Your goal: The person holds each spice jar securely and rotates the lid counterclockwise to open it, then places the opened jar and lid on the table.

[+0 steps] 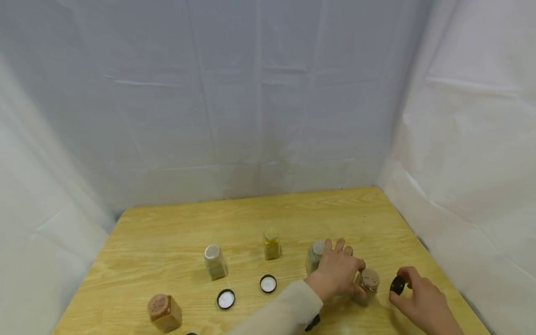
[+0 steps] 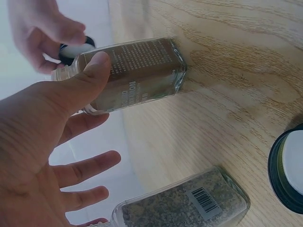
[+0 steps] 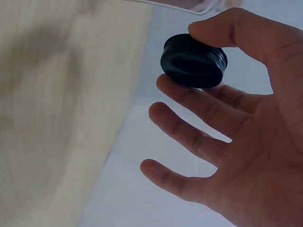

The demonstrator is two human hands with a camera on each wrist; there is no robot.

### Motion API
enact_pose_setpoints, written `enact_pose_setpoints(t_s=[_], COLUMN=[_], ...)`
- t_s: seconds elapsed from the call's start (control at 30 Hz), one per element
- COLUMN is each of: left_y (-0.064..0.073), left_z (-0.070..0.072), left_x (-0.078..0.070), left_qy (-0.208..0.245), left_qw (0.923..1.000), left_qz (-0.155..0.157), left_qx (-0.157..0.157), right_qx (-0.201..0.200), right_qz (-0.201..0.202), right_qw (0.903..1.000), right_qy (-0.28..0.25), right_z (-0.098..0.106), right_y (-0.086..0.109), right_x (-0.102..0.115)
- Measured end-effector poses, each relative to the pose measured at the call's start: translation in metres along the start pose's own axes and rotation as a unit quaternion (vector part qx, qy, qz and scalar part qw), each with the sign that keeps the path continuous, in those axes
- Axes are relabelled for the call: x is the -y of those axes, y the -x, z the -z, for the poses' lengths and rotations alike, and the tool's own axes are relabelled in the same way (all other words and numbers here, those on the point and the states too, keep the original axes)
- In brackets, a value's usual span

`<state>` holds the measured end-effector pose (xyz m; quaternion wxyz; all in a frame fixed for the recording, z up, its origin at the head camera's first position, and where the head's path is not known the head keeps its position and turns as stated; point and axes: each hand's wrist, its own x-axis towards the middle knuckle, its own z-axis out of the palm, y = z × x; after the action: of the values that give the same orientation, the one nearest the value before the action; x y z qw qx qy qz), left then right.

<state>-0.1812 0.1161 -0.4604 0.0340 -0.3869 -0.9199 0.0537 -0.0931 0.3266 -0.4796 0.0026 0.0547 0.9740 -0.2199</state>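
My left hand (image 1: 337, 270) pinches a glass spice jar (image 2: 142, 75) of brown powder near its neck, between thumb and index finger; the other fingers are spread. The jar stands on the table, and its perforated shaker top (image 1: 370, 278) shows in the head view. To the right, my right hand (image 1: 425, 300) pinches a black screw cap (image 3: 191, 64) between thumb and fingers, off the jar and close beside it. Below the left hand's spread fingers in the left wrist view is another spice jar (image 2: 184, 203), filled with greyish flakes and marked with a barcode.
On the wooden table (image 1: 180, 228) stand a yellow spice jar (image 1: 271, 246), a pale-topped jar (image 1: 215, 265) and a brown jar (image 1: 164, 314). White-lined black caps (image 1: 268, 283) lie in front of them. A dark cap (image 1: 312, 322) shows beside the left sleeve. White sheets (image 1: 473, 139) surround the table.
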Motion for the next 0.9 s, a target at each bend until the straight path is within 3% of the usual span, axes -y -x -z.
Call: enact_pose_setpoints(t_s=[0.37, 0.67, 0.9], left_y=[0.000, 0.001, 0.001], left_z=[-0.001, 0.000, 0.000], left_x=[0.000, -0.001, 0.000], left_qy=[0.000, -0.005, -0.009], left_qw=[1.0000, 1.0000, 0.9999], left_qz=[0.001, 0.003, 0.003], left_qx=[0.001, 0.001, 0.004], right_qx=[0.000, 0.027, 0.034], right_qz=[0.000, -0.080, -0.110], right_qw=[0.9998, 0.9956, 0.9927], right_qy=[-0.018, -0.040, -0.035], right_z=[-0.024, -0.036, -0.038], right_y=[-0.001, 0.004, 0.005], right_x=[-0.012, -0.010, -0.012])
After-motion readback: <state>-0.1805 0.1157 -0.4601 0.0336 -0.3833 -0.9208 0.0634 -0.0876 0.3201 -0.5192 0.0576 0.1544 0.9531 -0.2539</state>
